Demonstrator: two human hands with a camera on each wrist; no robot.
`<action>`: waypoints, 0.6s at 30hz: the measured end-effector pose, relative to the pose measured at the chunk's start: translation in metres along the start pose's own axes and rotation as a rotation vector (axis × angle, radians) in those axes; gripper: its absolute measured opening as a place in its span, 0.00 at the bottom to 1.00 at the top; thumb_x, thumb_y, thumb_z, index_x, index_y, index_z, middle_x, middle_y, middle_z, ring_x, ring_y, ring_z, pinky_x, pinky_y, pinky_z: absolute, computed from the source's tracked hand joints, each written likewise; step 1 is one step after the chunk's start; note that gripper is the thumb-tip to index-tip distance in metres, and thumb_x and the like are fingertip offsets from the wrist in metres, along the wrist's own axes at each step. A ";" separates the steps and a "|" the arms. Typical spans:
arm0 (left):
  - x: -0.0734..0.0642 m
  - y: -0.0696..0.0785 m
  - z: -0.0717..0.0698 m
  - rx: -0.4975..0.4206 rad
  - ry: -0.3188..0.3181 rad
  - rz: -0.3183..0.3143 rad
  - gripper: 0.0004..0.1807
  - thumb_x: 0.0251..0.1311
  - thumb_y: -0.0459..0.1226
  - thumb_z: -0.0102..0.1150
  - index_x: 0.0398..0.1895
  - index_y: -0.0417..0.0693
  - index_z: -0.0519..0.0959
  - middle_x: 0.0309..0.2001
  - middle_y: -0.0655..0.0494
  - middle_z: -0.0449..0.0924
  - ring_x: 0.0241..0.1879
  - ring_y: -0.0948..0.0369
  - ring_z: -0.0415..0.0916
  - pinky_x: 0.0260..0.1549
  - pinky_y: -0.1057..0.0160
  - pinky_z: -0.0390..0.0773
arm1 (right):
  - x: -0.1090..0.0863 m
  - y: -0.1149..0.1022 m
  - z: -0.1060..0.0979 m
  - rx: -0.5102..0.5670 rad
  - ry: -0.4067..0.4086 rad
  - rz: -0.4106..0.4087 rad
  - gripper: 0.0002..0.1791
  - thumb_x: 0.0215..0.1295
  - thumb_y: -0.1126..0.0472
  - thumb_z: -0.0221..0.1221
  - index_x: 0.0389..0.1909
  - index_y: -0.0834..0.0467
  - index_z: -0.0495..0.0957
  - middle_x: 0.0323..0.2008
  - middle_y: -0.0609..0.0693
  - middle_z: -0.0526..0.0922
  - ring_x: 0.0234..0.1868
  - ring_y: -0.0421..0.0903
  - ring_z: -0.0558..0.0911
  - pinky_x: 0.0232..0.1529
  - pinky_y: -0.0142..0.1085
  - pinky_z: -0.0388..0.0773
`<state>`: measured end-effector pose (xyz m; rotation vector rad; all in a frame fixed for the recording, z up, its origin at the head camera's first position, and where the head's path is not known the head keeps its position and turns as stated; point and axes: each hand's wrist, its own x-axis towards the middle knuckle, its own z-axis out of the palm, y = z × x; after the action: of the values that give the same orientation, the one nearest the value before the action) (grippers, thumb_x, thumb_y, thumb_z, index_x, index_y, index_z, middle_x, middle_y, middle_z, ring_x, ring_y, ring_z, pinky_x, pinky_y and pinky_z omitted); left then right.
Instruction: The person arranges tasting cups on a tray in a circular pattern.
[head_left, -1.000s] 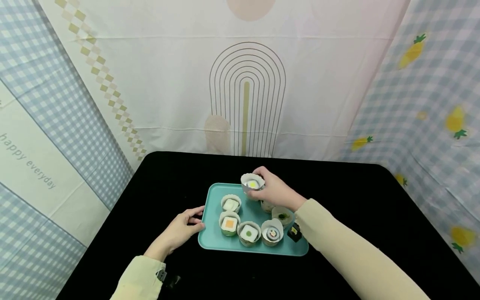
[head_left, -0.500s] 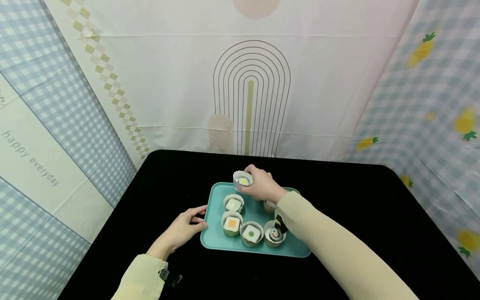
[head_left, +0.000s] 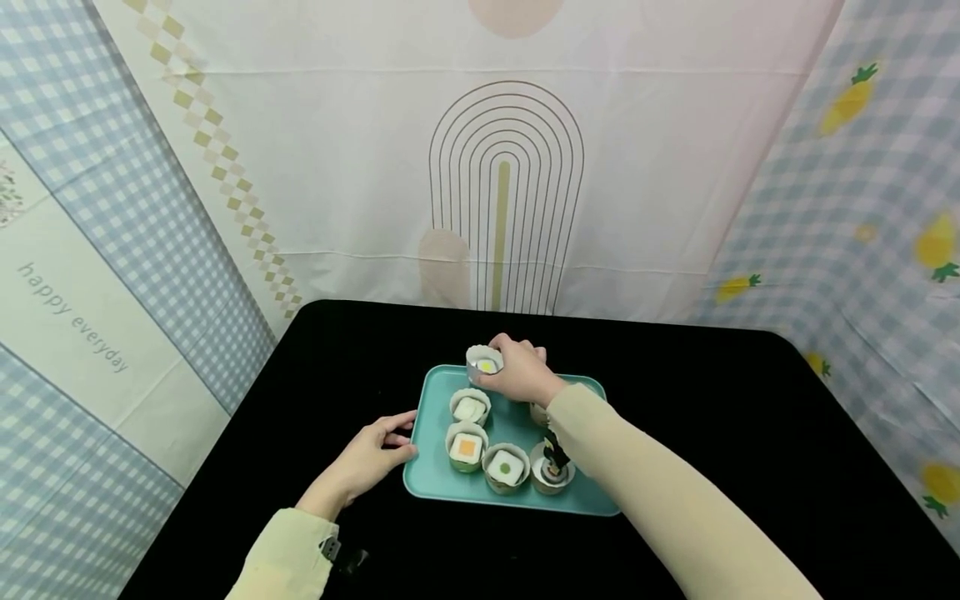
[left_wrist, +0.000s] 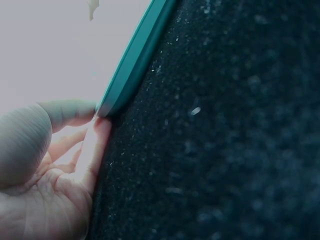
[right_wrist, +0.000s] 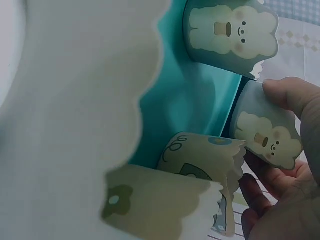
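In the head view my right hand point(head_left: 519, 371) grips a scalloped paper baking cup point(head_left: 480, 363) by its side. The cup holds a small white piece with a yellow centre and is at the tray's far left part. In the right wrist view thumb and fingers wrap this bear-printed paper cup point(right_wrist: 267, 125). My left hand point(head_left: 367, 458) pinches the left edge of the teal tray point(head_left: 423, 479); its thumb point(left_wrist: 75, 111) and a finger meet at the rim in the left wrist view. Whether the held cup's base touches the tray, I cannot tell.
More paper cups stand on the tray: one with a plain white piece point(head_left: 470, 408), one orange-topped point(head_left: 467, 448), one green-dotted point(head_left: 506, 468), and one with a dark swirl point(head_left: 552, 471). My right forearm point(head_left: 630, 467) hides others. A black-covered table point(head_left: 337, 350) lies beneath.
My right hand has carried the yellow-centred cup leftward from the tray's back middle, then slightly lowered it. My left hand stays on the tray edge. The view shifts a little.
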<state>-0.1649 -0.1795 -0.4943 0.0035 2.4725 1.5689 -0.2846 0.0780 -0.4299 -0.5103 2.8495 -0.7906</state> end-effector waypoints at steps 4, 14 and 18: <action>-0.001 0.000 -0.001 -0.003 -0.002 0.000 0.30 0.62 0.38 0.63 0.69 0.59 0.69 0.59 0.58 0.70 0.49 0.60 0.73 0.44 0.55 0.76 | 0.000 -0.001 0.002 -0.044 -0.011 -0.001 0.31 0.60 0.43 0.64 0.59 0.54 0.71 0.47 0.50 0.78 0.44 0.49 0.68 0.50 0.49 0.54; -0.002 -0.001 -0.003 0.007 -0.012 0.005 0.31 0.62 0.39 0.63 0.69 0.58 0.69 0.59 0.58 0.70 0.49 0.60 0.72 0.45 0.54 0.75 | -0.001 -0.001 0.001 -0.071 -0.033 -0.022 0.26 0.66 0.47 0.59 0.62 0.53 0.73 0.51 0.50 0.78 0.52 0.51 0.68 0.51 0.49 0.52; -0.002 -0.002 -0.004 0.006 -0.008 0.004 0.30 0.62 0.39 0.63 0.69 0.59 0.69 0.59 0.58 0.70 0.49 0.60 0.72 0.45 0.55 0.75 | -0.002 -0.001 0.000 -0.077 -0.028 -0.054 0.21 0.71 0.52 0.56 0.63 0.48 0.75 0.52 0.50 0.78 0.51 0.52 0.67 0.49 0.49 0.52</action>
<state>-0.1638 -0.1840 -0.4947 0.0155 2.4726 1.5597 -0.2826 0.0774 -0.4293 -0.6061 2.8601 -0.6791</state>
